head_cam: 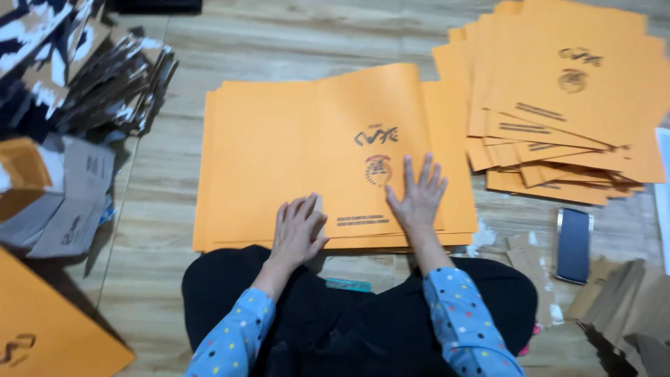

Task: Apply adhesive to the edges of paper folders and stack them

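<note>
Head view, steeply down, seemingly near floor (167, 209)

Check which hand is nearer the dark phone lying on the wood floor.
Right. The right hand lies flat on the orange sheets, left of the dark phone; the left hand is farther left.

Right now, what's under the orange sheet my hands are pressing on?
Under the top sheet lie more orange sheets, their edges showing left and right, on the wood floor. Both hands, left and right, rest flat. Anything beneath the stack is hidden.
</note>
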